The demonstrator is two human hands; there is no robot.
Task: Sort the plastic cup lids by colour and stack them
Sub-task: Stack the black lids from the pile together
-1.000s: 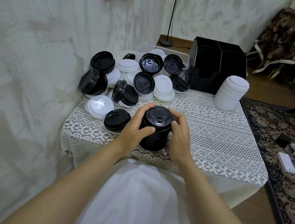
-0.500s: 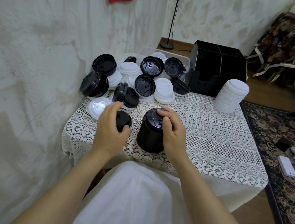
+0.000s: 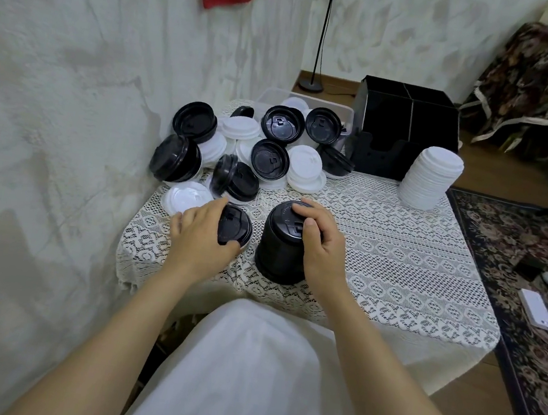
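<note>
While the right hand (image 3: 320, 244) curls over the top of the black stack (image 3: 277, 256) near the worktop's (image 3: 397, 257) front edge, the left hand (image 3: 198, 236) grips a loose black lid (image 3: 235, 226) just beside it. Judged step: adding to black. Next: lift, centre, seat it. One black stack, one white stack (image 3: 429, 178); the pile (image 3: 255, 150) shows roughly eight black lids, its whites partly hidden.
</note>
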